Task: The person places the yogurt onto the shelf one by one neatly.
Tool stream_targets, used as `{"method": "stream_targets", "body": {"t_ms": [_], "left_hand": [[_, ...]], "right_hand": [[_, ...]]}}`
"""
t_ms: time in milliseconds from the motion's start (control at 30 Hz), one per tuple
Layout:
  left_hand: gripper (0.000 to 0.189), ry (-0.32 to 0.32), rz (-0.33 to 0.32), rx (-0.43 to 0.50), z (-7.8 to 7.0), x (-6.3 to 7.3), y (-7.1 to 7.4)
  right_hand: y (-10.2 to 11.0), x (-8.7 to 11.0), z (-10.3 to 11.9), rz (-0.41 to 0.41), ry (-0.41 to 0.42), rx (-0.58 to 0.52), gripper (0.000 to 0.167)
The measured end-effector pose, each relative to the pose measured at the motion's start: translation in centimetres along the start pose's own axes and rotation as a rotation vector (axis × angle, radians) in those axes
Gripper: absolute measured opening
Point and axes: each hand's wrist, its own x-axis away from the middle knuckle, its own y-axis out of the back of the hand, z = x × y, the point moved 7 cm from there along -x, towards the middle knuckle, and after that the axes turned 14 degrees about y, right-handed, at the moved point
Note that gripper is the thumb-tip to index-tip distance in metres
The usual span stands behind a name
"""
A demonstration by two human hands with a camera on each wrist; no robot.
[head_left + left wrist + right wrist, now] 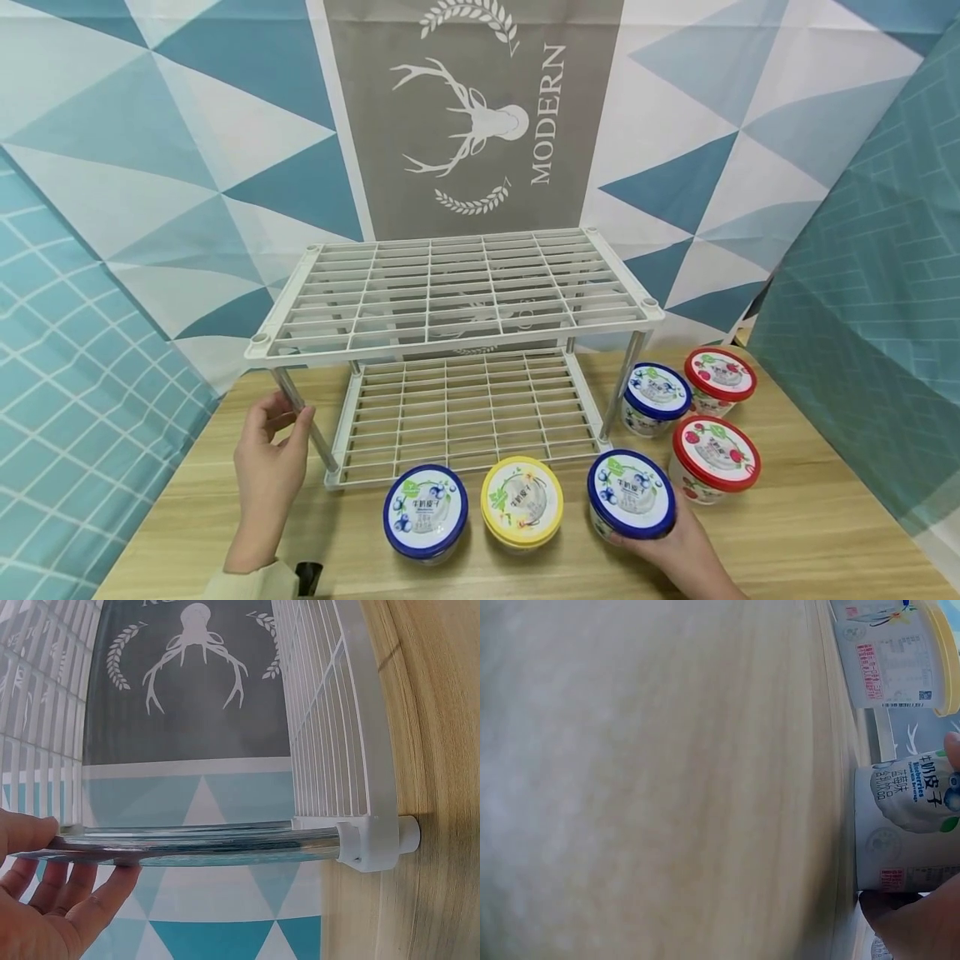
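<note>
My left hand [272,458] pinches the front left metal post [225,846] of a white two-tier rack [450,340], thumb on one side and fingers on the other. In my right hand [678,546] is a blueberry tub with a blue lid [632,493], gripped around its side and upright, its base right at the wooden table in the right wrist view. Left of it stand a yellow-lidded tub [522,502] and another blue-lidded tub [425,512], in a row before the rack. Part of the right hand is hidden by the tub.
Right of the rack stand two red-lidded tubs [716,454] and one more blue-lidded tub [657,390]. A patterned cloth [285,125] with a deer print hangs behind the rack. The wooden table [817,533] reaches to tiled-pattern sides. A small black object [308,577] lies near the left sleeve.
</note>
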Motion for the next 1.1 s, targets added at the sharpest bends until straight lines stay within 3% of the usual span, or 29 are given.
{"method": "stream_targets", "body": {"t_ms": [300, 633, 1100], "left_hand": [[0.028, -0.017, 0.007, -0.013, 0.0, 0.0, -0.2], [0.029, -0.008, 0.010, -0.014, 0.0, 0.0, -0.2], [0.027, -0.023, 0.000, -0.001, -0.1, 0.2, 0.1]], "right_hand": [[0.0, 0.3, 0.1, 0.025, -0.047, -0.009, 0.118], [0.3, 0.2, 0.8, 0.036, -0.045, 0.008, 0.122], [1.4, 0.0, 3.5, 0.020, 0.064, 0.054, 0.114]]}}
